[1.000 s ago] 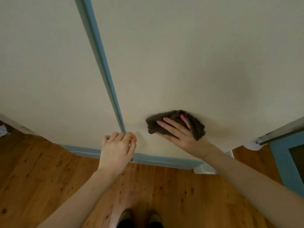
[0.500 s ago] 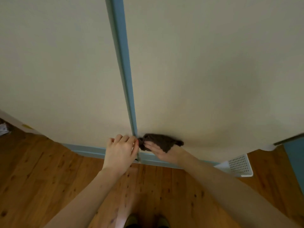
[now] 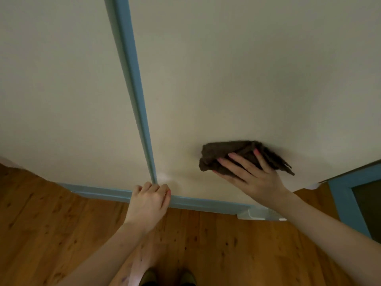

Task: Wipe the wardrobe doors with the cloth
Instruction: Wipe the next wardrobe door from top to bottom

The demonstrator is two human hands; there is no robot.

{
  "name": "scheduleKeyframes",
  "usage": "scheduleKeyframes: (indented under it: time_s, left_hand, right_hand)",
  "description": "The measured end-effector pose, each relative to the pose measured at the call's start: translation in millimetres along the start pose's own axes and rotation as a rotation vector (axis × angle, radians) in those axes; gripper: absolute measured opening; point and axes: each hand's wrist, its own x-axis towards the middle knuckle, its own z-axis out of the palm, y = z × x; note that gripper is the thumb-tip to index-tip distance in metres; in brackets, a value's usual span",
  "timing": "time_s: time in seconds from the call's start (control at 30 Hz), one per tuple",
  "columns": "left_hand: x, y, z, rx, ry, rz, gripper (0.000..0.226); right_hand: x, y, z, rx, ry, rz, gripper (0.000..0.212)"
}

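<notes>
We look down from head height at a dark brown cloth (image 3: 237, 156), bunched and folded, pressed flat against the lower part of the right-hand cream wardrobe door (image 3: 247, 79). Our right hand (image 3: 253, 176) lies over the cloth with its fingers (image 3: 237, 159) spread and extended, pinning the fabric to the door rather than closing round it; the fingernails are painted pink. One loose corner of the cloth trails out to the right past the hand.

To the left of the cloth, a blue vertical strip (image 3: 132, 79) runs down between the right-hand door and the left-hand cream door (image 3: 57, 79). At the foot of that strip our left hand (image 3: 149, 201) is curled, its fingers (image 3: 153, 187) bent round the edge there, gripping it. The two hands are near each other but apart.

A blue rail (image 3: 195, 202) runs along the bottom of both doors, just beside the left hand. Beneath it lies a wooden floor (image 3: 51, 234) of warm, knotty boards. A white object (image 3: 259, 214) sits on the floor at the right end of the rail; we cannot tell what it is. Further right stands a blue frame (image 3: 342, 195) around a dark panel. At the bottom edge we see the tips of our shoes (image 3: 169, 277).
</notes>
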Motion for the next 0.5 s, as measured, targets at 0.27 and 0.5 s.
scheduleKeyframes:
  time_s: [0.27, 0.5]
  left_hand:
    - [3, 31, 71, -0.022, -0.021, 0.029, 0.034]
    - [2, 51, 82, -0.009, -0.092, 0.062, 0.035]
  right_hand:
    - [-139, -108, 112, -0.233, -0.549, -0.602, 0.064]
    - [-152, -25, 37, 0.073, -0.341, -0.321, 0.063]
